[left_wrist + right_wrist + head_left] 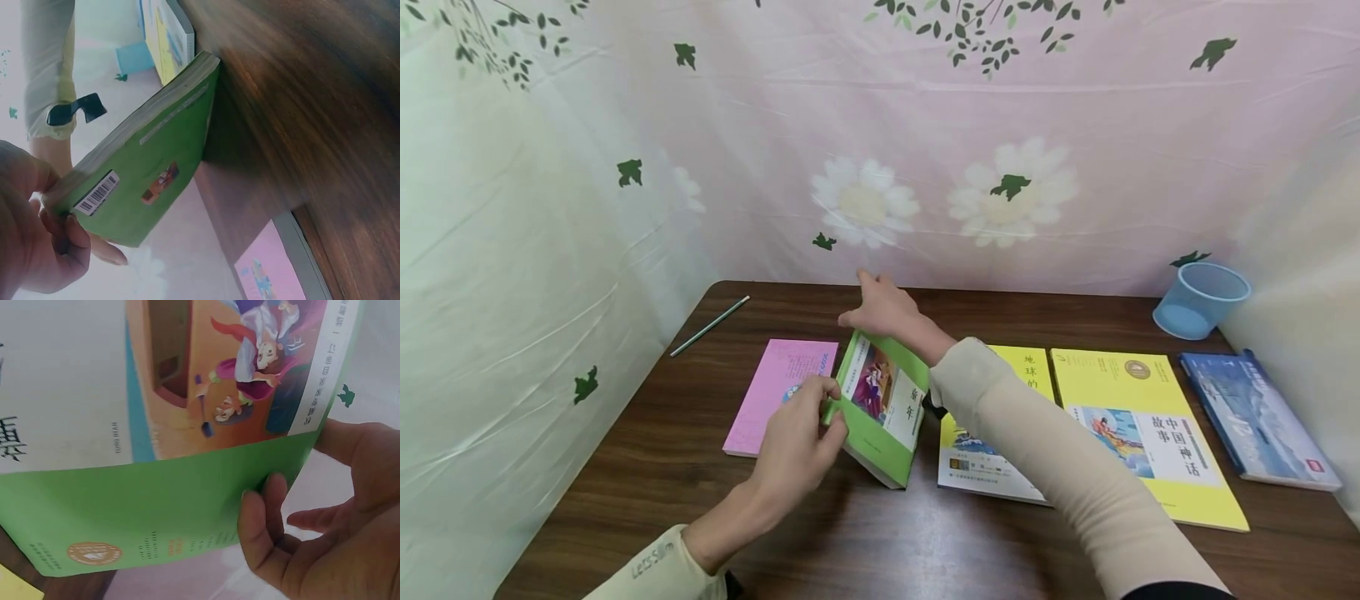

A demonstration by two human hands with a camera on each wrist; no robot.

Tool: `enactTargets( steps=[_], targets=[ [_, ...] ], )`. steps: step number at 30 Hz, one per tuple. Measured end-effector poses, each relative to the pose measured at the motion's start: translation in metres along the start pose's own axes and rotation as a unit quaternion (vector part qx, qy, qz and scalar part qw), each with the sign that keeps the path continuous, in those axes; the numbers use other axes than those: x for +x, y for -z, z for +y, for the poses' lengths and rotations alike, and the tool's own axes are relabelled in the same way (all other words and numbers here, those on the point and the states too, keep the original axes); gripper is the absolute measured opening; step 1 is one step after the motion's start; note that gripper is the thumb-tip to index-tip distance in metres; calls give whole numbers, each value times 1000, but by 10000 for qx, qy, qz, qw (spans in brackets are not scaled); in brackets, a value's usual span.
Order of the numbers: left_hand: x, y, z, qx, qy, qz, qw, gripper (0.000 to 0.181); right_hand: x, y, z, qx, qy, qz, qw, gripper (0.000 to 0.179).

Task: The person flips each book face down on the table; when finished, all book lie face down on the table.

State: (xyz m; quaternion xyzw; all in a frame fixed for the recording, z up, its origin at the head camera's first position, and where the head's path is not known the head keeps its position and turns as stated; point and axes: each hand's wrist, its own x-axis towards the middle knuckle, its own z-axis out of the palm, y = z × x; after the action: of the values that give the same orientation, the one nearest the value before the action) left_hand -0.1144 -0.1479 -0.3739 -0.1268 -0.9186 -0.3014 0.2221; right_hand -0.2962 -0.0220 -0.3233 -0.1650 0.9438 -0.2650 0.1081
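A green book (880,400) stands tilted over the table, its front cover with a picture and white band facing up. My left hand (801,442) pinches its left edge between thumb and curled fingers. The left wrist view shows the book's green back cover (156,181) with a barcode. At the book's far edge is my right hand (887,308). In the right wrist view, curled fingertips of the right hand (350,531) lie against the front cover, with another digit partly hidden behind the edge. One right finger points away from the book.
A pink book (760,400) lies left of the green one, with a thin stick (709,326) behind it. To the right lie a yellow book (992,477) partly under the right arm, a larger yellow book (1202,500) and a blue book (1255,417). A blue cup (1195,304) stands far right.
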Motion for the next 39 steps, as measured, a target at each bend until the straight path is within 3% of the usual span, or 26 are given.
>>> enactTargets(
  steps=[6,14,24,35,39],
  targets=[
    [0,-1,1,201,-437,106,9988,25,0,2,-5,-407,-67,184,9990,87],
    [-1,-2,2,90,-543,60,9985,27,-1,6,-5,-545,-66,128,9984,80],
    [-6,-6,-9,-699,-688,145,9951,28,-4,7,-1,-409,85,137,9990,85],
    [-8,-7,-12,-985,-1087,234,9889,26,-11,5,-2,-253,276,271,9989,81],
    [-9,-7,-12,-1141,-1196,71,9862,26,-14,5,-3,-155,334,282,9989,81]
  ],
)
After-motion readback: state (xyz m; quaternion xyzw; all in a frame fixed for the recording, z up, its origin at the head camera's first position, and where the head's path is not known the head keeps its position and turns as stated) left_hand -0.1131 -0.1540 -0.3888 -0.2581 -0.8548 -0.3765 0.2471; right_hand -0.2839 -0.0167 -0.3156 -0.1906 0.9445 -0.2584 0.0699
